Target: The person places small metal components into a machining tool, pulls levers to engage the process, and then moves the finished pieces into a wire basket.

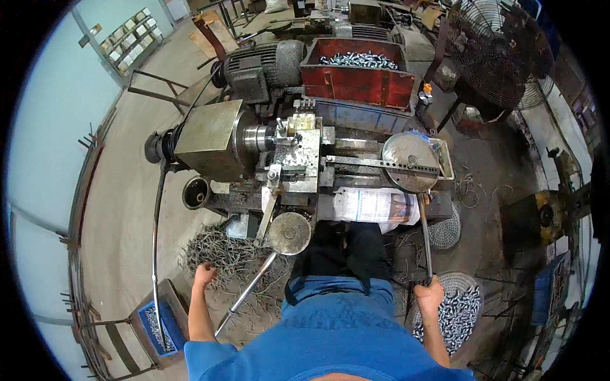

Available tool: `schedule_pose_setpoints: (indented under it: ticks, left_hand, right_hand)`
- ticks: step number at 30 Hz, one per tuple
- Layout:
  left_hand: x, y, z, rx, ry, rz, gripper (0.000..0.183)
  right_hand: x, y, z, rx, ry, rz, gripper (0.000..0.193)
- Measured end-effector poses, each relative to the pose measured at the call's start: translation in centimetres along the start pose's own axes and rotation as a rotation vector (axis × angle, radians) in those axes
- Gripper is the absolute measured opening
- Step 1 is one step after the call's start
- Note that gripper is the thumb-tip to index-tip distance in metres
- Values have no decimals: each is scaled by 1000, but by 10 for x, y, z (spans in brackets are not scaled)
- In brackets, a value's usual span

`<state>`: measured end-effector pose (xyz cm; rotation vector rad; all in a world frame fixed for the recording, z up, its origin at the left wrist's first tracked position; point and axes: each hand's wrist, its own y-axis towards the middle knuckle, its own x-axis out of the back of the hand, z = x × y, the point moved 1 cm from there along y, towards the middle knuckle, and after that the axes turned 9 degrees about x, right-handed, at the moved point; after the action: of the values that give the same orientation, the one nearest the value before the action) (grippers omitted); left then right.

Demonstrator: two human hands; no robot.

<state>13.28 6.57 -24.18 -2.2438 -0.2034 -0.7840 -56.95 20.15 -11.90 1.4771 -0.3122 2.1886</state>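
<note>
Lathe (pixel 295 155) stood at twelve o'clock from the worker in the blue shirt (pixel 330 327), who had the machine directly in front. At the worker's three o'clock, the right hand (pixel 429 293) was closed around the lower end of a metal lever (pixel 424 238), which ran up to the edge of a large round steel disc (pixel 403 152) at one o'clock; a perforated bar (pixel 375 164) crossed that disc. At nine o'clock, the left hand (pixel 205 274) hung with curled fingers; I could not tell whether they pinched anything. It was just beside a tangled heap of metal turnings (pixel 219 251) at ten o'clock. A slanting steel handle (pixel 244 295) ran from a smaller disc (pixel 289 233) at eleven o'clock down near the left forearm, apart from the hand.

A round perforated tub (pixel 452 277) of shiny little metal parts sat below the right forearm, toward four o'clock. Toward eight, a blue tray (pixel 169 311) held similar bits. Beyond the lathe, at twelve, a red bin (pixel 356 89) carried more; a caged fan (pixel 502 51) stood at one.
</note>
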Motion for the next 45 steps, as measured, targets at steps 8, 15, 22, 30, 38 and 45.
schedule_pose_setpoints:
  ticks: [8,15,22,30,38,45]
  left_hand:
    - [8,18,-50,-57,-1,127,17]
    - [-8,66,-117,-330,584,-367,27]
    - [-42,90,-130,-449,928,-364,43]
    - [-111,108,-102,-214,581,-571,43]
    - [-50,87,-122,-298,869,-260,42]
    - [93,-16,-177,-429,440,-445,39]
  right_hand:
    - [13,76,-115,115,-534,-37,26]
    - [37,208,-96,-8,-694,-172,64]
    - [-5,132,-57,251,-299,-198,58]
    - [-1,111,-25,213,-68,-89,38]
    - [50,200,181,828,270,-134,37]
    - [-6,212,402,1442,247,-67,33]
